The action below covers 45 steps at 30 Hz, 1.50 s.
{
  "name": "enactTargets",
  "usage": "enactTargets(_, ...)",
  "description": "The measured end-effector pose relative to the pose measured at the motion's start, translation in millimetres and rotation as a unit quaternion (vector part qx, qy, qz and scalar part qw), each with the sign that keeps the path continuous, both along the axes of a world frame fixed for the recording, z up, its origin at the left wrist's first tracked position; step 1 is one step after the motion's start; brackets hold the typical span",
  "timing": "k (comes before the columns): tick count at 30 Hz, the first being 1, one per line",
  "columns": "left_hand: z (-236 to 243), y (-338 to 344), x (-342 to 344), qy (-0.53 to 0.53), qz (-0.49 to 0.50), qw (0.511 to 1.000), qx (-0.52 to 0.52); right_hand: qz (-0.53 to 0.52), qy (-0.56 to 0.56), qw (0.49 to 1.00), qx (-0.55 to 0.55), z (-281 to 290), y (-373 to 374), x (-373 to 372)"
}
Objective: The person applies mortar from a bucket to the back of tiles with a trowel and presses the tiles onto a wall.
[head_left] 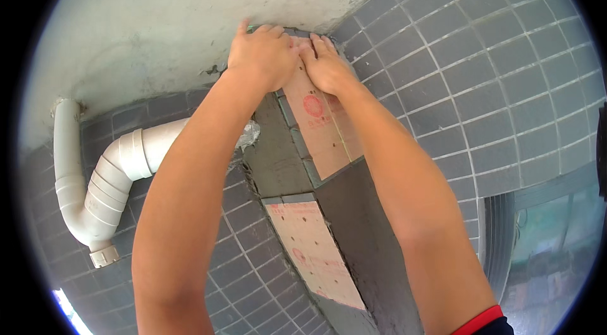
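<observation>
Both arms reach up to a sheet of mosaic tile (pixel 322 136) faced with brown paper, set on a narrow wall section just under the ceiling. My left hand (pixel 262 56) presses the upper left part of the sheet, its outer finger spread away from the others. Flat against the top right part lies my right hand (pixel 327 68), fingers stretched out. The hands meet near the thumbs and cover the sheet's top end. Lower down, a second paper-faced tile sheet (pixel 313 249) sticks to the adjoining face, with grey mortar (pixel 360 215) bare beside it.
A white drainpipe (pixel 104 202) with a bend and a capped bottom hangs at the left, close to my left forearm. Grey tiled wall (pixel 468 63) covers the right side. A window (pixel 550 246) is at lower right, and the pale ceiling (pixel 190 6) lies overhead.
</observation>
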State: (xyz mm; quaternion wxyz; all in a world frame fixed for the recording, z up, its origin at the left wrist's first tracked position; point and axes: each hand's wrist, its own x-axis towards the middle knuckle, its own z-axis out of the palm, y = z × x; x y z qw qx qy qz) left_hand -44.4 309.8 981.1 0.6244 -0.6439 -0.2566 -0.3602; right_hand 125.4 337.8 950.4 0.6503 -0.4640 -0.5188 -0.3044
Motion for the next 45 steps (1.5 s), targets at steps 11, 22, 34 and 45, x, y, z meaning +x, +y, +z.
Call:
enactTargets(11,10.5,9.4,-15.0,0.05,0.014,0.998,0.034,-0.063,-0.095,0.993,0.036,-11.7,11.6,-19.8)
enactTargets(22,9.4,-4.2,-15.7,0.055,0.05,0.997,-0.017,0.003,-0.087,0.996,0.006,-44.9,3.1,-25.2)
enactTargets(34,8.2,-14.4,-10.8,0.046,0.079,0.995,-0.042,-0.004,-0.087,0.996,0.007,-100.8,6.2,-39.1)
enactTargets(45,13.2,-4.4,-6.7,0.027,0.061,0.997,-0.045,0.113,-0.13,0.985,-0.023,-178.1,-21.9,-50.4)
